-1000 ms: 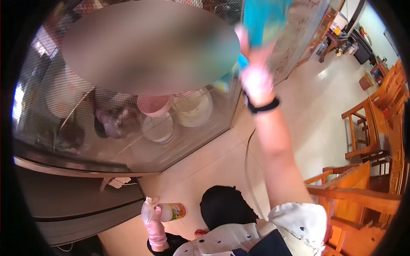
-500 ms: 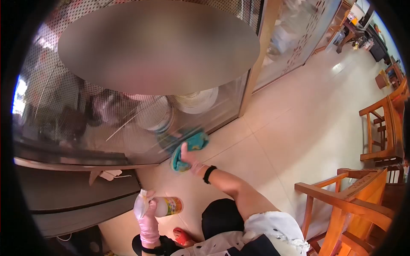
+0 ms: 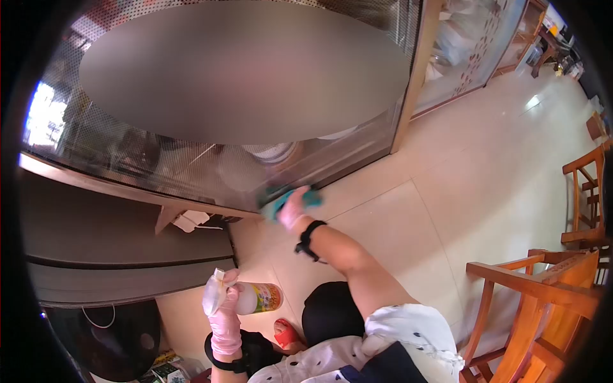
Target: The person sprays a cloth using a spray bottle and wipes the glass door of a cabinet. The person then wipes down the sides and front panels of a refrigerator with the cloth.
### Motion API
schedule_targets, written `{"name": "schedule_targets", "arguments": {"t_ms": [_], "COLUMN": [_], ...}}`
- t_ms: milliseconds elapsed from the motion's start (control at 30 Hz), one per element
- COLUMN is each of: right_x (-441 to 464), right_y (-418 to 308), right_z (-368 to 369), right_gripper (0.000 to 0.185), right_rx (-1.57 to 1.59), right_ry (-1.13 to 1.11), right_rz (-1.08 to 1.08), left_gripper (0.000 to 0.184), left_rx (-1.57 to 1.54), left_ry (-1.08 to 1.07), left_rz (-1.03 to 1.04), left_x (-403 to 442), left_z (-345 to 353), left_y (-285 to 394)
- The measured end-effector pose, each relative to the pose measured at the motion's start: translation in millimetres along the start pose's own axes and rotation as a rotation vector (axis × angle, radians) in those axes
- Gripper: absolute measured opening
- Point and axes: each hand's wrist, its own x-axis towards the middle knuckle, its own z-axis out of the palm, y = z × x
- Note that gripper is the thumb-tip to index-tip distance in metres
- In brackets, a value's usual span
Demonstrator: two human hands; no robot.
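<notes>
My left hand [image 3: 225, 318], in a pink glove, is closed round the neck of a spray bottle [image 3: 260, 298] with a white top and an orange and green label. The bottle lies sideways over the floor. My right hand [image 3: 293, 209], also pink-gloved, presses a teal cloth [image 3: 311, 198] at the lower edge of a glass panel [image 3: 217, 182]. A dim reflection of the cloth shows in the glass. Part of the cloth is blurred.
Wooden chairs [image 3: 511, 281] stand on the right. Below the glass at left is a dark grey cabinet [image 3: 115, 230], with a round black object [image 3: 112, 338] under it. A red slipper [image 3: 285, 333] shows near my knee. Pale tiles [image 3: 383, 217] cover the floor.
My right hand came down from high on the glass to its lower edge with the cloth, then moved slightly up and right. My left hand still holds the bottle. The view has shifted.
</notes>
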Motion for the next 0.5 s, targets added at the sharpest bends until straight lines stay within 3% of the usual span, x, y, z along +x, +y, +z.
{"name": "schedule_targets", "arguments": {"t_ms": [67, 100, 233, 300, 367, 433, 467, 500], "right_x": [-7, -5, 34, 32, 26, -31, -57, -47], "right_y": [22, 12, -124, -234, -300, -237, -181, -126], "right_z": [4, 3, 14, 43, 79, 129, 131, 110], "right_gripper": [0.082, 0.082, 0.078, 0.080, 0.082, 0.084, 0.079, 0.077], "right_rx": [0.075, 0.071, -0.107, -0.017, 0.081, -0.549, -0.539, -0.763], "right_ry": [0.115, 0.115, 0.165, 0.182, 0.146, 0.613, 0.384, 0.259], "right_rz": [0.356, 0.350, -0.291, -0.621, -0.923, -1.179, -1.350, -1.496], "left_gripper": [0.034, 0.036, 0.039, 0.039, 0.038, 0.037, 0.036, 0.035], "left_rx": [-0.003, -0.004, -0.018, -0.065, -0.077, -0.090, -0.062, -0.034], "left_ry": [-0.006, -0.007, 0.016, 0.029, 0.073, 0.111, 0.112, 0.116], "left_rz": [0.016, 0.028, 0.041, -0.008, -0.046, -0.114, -0.142, -0.163], "left_x": [-4, -7, -21, -25, -28, -35, -33, -30], "left_z": [0, -1, -19, -30, -37, -42, -42, -41], "left_y": [2, 3, 1, 0, -4, -8, -11, -13]}}
